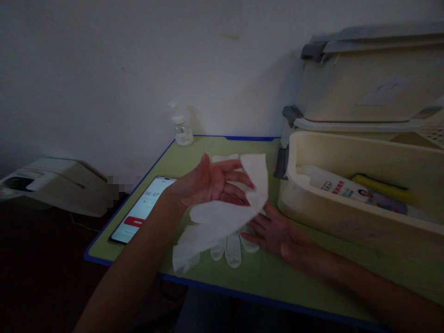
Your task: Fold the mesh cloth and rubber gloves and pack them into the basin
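Note:
My left hand (211, 182) is raised over the table, palm up, its fingers stretched to the right. A thin, limp white sheet (222, 219), like tissue or soft cloth, is caught at its fingertips. One corner stands up on the right, and the rest trails down to the lower left. My right hand (277, 233) is just below and right of the sheet, fingers apart and partly hidden behind its edge; whether they touch it I cannot tell. Flat on the table underneath lies a white glove (233, 252), finger ends towards me, largely covered by the sheet and hands.
On the green, blue-edged table (277, 282), a phone (138, 215) showing a timer lies left. A pump bottle (182, 132) stands at the back. An open cream bin (322, 222) at right holds a white packet (347, 187) and something yellow (379, 185); another bin (367, 88) is above.

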A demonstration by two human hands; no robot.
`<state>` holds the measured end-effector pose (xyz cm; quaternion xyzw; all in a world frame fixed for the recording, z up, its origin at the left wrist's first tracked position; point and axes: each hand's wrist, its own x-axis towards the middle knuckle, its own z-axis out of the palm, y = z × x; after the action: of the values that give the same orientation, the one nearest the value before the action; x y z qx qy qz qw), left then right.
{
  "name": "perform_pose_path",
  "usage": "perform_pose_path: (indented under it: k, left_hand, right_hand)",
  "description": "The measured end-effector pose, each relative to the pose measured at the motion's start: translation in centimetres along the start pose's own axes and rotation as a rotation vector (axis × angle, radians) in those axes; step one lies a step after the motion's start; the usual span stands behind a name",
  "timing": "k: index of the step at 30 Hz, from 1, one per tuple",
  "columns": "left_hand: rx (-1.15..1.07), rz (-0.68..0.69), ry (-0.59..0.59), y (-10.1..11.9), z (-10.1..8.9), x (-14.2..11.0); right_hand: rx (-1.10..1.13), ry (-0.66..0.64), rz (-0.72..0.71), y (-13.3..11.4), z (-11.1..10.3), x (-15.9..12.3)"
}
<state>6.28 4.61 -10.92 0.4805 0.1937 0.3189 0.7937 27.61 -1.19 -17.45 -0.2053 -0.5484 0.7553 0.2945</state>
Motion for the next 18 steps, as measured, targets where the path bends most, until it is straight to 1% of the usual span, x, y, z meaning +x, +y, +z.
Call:
perform_pose_path:
  k: [1,2,3,4,5,6,7,8,11,12,13,15,18]
  left_hand:
    - [0.065,-0.054,-0.194,-0.2,0.1,0.1]
    - [0.134,-0.093,-0.350,-0.3,0.2,0.2]
    - [0.193,-0.115,-0.437,-0.4,0.3,0.2]
    - [0.247,-0.126,-0.479,-0.4,0.3,0.1]
    - [0.291,-0.119,-0.486,-0.3,0.4,0.0]
    - [0.319,-0.093,-0.462,-0.3,0.3,-0.1]
    - [0.336,-0.048,-0.411,-0.2,0.3,-0.1]
    - [0.348,0.014,-0.338,-0.2,0.2,0.0]
    - [0.387,0.202,-0.043,-0.6,-0.3,0.8]
    - [0.408,0.226,0.031,-1.0,-0.4,1.2]
    - [0.426,0.228,0.077,-1.4,-0.5,1.6]
    - [0.447,0.172,0.089,-2.3,-0.4,2.2]
    - [0.456,0.035,0.014,-3.3,0.3,2.8]
  right_hand:
    - [0.034,0.030,0.001,-0.1,0.1,-0.1]
    - [0.069,0.056,0.002,-0.2,0.2,-0.1]
    - [0.102,0.078,0.005,-0.3,0.3,-0.2]
    - [0.132,0.092,0.008,-0.5,0.4,-0.3]
    - [0.161,0.103,0.012,-0.6,0.4,-0.3]
    - [0.194,0.116,0.022,-0.8,0.4,-0.3]
    - [0.229,0.127,0.040,-1.0,0.4,-0.3]
    - [0.265,0.140,0.065,-1.1,0.4,-0.2]
    - [0.376,0.179,0.129,-1.6,0.4,0.1]
    - [0.404,0.192,0.139,-1.8,0.5,0.2]
    - [0.426,0.205,0.144,-1.9,0.5,0.2]
    - [0.446,0.221,0.142,-2.0,0.5,0.2]
    - [0.398,0.209,0.158,-1.8,0.4,0.0]
